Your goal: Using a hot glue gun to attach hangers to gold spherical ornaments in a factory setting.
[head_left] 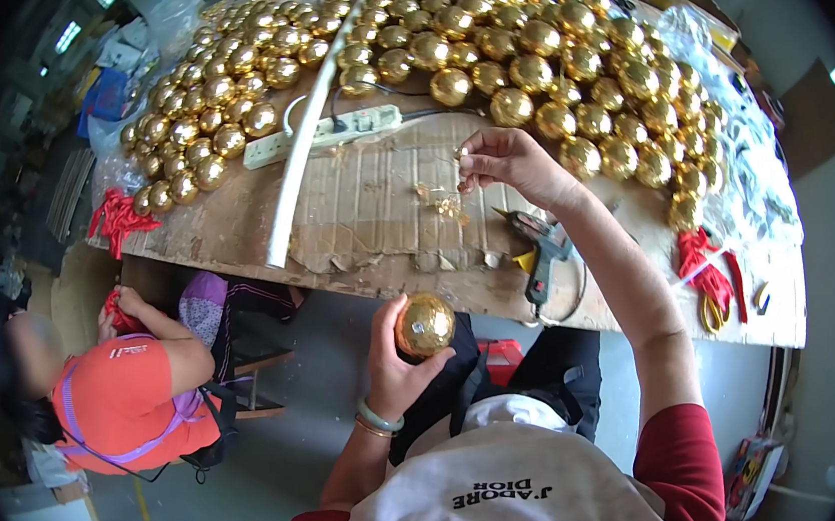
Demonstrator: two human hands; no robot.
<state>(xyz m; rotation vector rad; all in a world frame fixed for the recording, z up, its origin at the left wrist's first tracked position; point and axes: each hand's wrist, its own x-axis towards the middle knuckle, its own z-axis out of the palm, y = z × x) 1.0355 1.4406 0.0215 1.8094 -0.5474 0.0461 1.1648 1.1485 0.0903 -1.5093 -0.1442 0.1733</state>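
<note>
A shiny gold ball (425, 326) rests in my left hand (396, 377), fingers wrapped round its side, just off the table's front edge. A small pale spot shows on the ball's face. Farther forward, over the cardboard sheet (363, 195), my right hand (509, 165) is closed in a pinch. Whatever sits between its fingertips is too small to make out. Small gold-coloured bits (443, 203) and thin glue-like strands lie on the cardboard below it. Right of them lies a dark glue gun (543, 255) with its cord trailing off.
Many gold balls (531, 74) cover the table's back and left. A white rail (311, 130) crosses beside a power strip (324, 136). Red ribbons (706, 270) lie at the right, others (123, 217) at the left corner. A seated co-worker (138, 394) handles red material.
</note>
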